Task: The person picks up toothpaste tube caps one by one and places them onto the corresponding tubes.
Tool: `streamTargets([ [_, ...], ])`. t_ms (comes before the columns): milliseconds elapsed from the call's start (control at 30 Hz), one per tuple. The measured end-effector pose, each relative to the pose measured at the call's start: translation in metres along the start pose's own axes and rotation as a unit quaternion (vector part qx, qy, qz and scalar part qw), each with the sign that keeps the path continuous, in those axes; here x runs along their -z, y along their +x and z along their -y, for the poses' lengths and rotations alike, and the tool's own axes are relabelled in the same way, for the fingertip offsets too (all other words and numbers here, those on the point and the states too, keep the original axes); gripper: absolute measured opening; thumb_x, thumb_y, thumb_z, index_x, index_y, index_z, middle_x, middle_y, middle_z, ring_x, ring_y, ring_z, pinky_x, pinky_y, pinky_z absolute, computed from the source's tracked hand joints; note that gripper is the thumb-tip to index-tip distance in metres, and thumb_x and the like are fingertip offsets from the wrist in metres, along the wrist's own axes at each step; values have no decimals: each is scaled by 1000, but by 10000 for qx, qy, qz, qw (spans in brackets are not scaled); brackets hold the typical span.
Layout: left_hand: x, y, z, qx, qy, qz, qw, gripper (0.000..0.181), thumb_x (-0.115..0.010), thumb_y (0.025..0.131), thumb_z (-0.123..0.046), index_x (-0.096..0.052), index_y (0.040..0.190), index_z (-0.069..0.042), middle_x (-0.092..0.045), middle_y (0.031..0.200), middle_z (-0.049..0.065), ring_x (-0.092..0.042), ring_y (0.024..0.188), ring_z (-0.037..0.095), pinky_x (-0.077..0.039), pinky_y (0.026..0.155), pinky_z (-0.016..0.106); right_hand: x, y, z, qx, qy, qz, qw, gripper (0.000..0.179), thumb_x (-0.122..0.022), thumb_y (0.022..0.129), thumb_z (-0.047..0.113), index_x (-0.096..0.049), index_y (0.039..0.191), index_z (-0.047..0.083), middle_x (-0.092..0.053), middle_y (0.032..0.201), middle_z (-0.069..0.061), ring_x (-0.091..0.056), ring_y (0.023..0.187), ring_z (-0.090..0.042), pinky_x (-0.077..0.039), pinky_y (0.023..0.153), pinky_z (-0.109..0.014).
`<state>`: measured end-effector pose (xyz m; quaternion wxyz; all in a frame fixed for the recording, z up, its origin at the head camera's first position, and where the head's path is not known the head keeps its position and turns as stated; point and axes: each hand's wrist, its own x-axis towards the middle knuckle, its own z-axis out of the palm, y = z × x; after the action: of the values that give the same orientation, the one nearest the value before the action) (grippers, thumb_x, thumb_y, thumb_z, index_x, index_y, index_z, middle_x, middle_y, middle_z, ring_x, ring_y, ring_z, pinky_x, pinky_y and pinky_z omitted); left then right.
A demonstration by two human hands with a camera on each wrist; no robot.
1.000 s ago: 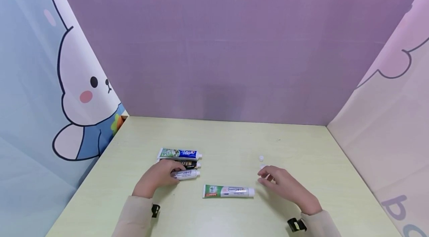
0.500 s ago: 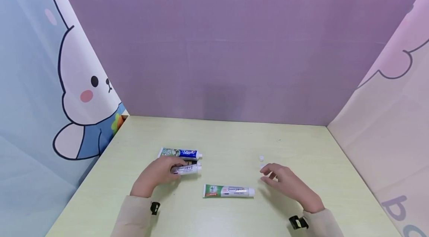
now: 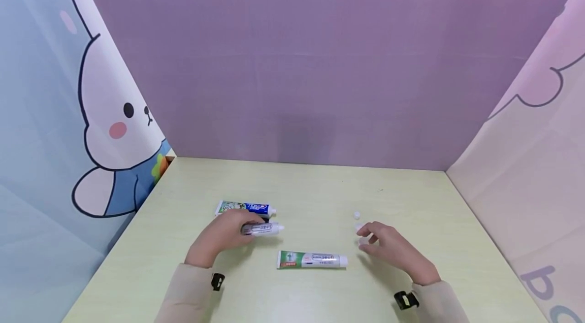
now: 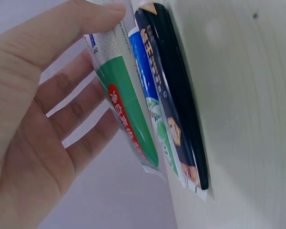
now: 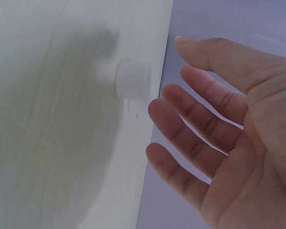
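Observation:
My left hand (image 3: 224, 236) pinches a white and green toothpaste tube (image 3: 261, 229) between thumb and fingers, its bare nozzle pointing right. In the left wrist view the tube's green end (image 4: 128, 102) hangs down from the grip. Just beyond it lie a black toothpaste tube (image 4: 169, 95), mostly hidden by the hand in the head view, and a blue and green toothpaste tube (image 3: 258, 209). My right hand (image 3: 395, 249) hovers with loosely bent, spread fingers, holding nothing. Close to its fingertips is a white cap (image 5: 133, 80); another white cap (image 3: 357, 215) lies farther back.
Another white and green toothpaste tube (image 3: 315, 260), with a white cap on, lies nearer the front between the hands. The pale table (image 3: 311, 186) meets a purple backdrop (image 3: 311, 84) behind. Printed cloth (image 3: 41, 135) hangs at the left, and more at the right.
My left hand has raised the white and green tube off the table and moved it slightly right, across the black one. My right hand has shifted a little right and back, uncovering more caps.

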<state>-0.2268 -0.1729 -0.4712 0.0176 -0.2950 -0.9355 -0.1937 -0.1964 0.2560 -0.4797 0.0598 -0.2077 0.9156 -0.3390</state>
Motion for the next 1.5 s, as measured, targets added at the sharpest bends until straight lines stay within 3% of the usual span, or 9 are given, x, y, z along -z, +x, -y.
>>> streamTargets([
  [333,-6,8,-12,-168,-95,72,9998,35,-82,81,-14,-75,114,-21,-70,113,-6,-62,94,10,-53,82,32,-3,2,-6,-269,89,150,9995,29,-77,88,11,-66,113,2,-66,111,-8,-63,93,-25,-54,75,-30],
  [800,-10,17,-26,-235,-244,86,9994,33,-83,80,-14,-76,112,-19,-71,109,-6,-62,96,9,-52,86,33,-9,6,-13,-386,94,272,9988,29,-76,83,1,-66,110,3,-66,107,-5,-62,88,-19,-54,72,-27],
  [1500,-13,23,-30,-298,-412,143,9986,34,-82,79,-13,-76,111,-21,-71,107,-9,-61,93,8,-52,83,30,-12,6,-18,-174,-291,192,9992,24,-74,84,-1,-68,105,7,-65,97,2,-59,85,-14,-52,73,-29],
])
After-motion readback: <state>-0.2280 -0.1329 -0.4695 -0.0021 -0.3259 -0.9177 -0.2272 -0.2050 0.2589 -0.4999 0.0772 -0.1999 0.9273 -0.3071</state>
